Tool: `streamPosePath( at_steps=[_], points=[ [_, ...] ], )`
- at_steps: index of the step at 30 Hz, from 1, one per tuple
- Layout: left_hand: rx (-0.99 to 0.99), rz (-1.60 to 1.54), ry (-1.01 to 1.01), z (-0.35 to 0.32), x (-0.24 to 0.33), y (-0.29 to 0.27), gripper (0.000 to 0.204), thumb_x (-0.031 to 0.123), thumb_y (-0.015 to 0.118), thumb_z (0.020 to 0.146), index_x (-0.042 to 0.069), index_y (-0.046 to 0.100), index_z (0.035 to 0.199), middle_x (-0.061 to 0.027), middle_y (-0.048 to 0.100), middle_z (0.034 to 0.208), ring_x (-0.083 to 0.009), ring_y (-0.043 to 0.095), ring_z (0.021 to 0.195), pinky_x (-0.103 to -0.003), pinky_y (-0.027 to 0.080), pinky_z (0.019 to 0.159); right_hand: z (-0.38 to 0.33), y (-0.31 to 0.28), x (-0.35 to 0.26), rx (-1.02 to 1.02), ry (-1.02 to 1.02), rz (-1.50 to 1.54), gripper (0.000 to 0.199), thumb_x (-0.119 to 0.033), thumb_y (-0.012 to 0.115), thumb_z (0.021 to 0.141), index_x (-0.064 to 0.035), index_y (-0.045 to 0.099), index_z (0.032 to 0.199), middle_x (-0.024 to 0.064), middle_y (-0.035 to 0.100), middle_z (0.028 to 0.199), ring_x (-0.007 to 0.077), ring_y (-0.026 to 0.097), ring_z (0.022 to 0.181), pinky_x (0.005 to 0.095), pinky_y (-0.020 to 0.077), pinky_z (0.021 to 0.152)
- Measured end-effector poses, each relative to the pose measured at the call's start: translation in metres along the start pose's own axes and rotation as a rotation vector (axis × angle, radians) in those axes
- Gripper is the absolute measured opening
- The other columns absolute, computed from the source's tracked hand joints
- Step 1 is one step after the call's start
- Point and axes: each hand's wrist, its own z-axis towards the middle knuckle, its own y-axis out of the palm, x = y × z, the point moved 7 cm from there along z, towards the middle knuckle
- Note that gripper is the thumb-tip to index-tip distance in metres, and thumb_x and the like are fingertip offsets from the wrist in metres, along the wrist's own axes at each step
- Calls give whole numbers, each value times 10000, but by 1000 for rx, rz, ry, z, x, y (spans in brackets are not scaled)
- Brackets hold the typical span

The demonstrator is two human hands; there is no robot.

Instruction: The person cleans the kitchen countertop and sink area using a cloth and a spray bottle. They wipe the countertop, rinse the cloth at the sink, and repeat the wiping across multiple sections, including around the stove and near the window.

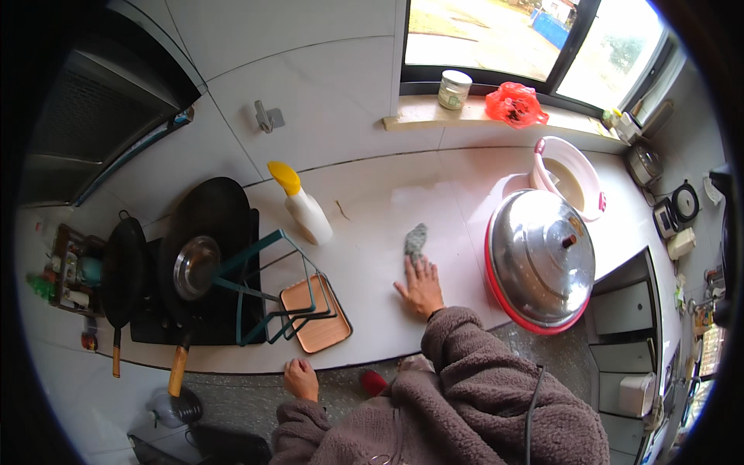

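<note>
— White counter (372, 232) is running along a tiled wall under the window; what are the hands doing?
— Right hand (421, 285) is lying flat, fingers spread and unclenched, fingertips touching a grey cloth (415, 240) mid-counter. Left hand (301, 378) is curling over the counter's front edge.
— Around them?
— Spray bottle (304, 205) is standing left of the cloth, a dish rack (271, 291) nearer the left hand, a big metal lid (541, 260) sitting to the right

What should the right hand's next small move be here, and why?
Probably push the grey cloth further across the white counter. The right hand lies flat with its fingertips on the cloth's near end, bare counter lies beyond it, and the left hand rests at the counter's front edge.
</note>
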Motion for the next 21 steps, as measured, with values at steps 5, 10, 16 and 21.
streamPosePath(
  at_steps=[5, 10, 16, 21],
  points=[
    [-10, -16, 33, 1, 0, -2, 217, 129, 554, 872, -15, 554, 709, -192, 574, 742, -413, 563, 711, -499, 446, 625, -86, -3, -5, -29, 123, 175, 711, -479, 413, 971, -4, 263, 1478, 241, 147, 1560, 403, 117, 1451, 527, 111, 1162],
    [-24, -72, 17, -1, -1, -1, 198, 106, 550, 862, -25, 537, 714, -200, 553, 741, -424, 549, 715, -504, 431, 632, -70, -13, 67, 71, 686, 127, 780, -514, 384, 961, 32, 204, 1488, 253, 64, 1574, 403, 45, 1460, 512, 39, 1169],
    [8, 20, 21, -2, 1, 0, 224, 113, 553, 872, -4, 523, 683, -165, 543, 730, -380, 555, 666, -477, 429, 573, 57, -27, 110, 137, 996, 175, 832, -576, 350, 956, -5, 122, 1517, 217, 4, 1589, 345, -25, 1475, 462, -16, 1182],
    [-16, 75, -60, -3, -3, 2, 194, 58, 614, 842, 4, 534, 674, -143, 500, 693, -342, 539, 634, -443, 442, 576, 139, -35, 183, 207, 1259, 99, 824, -613, 336, 945, -50, 168, 1523, 209, 32, 1591, 339, 42, 1476, 476, 12, 1182]
  ],
)
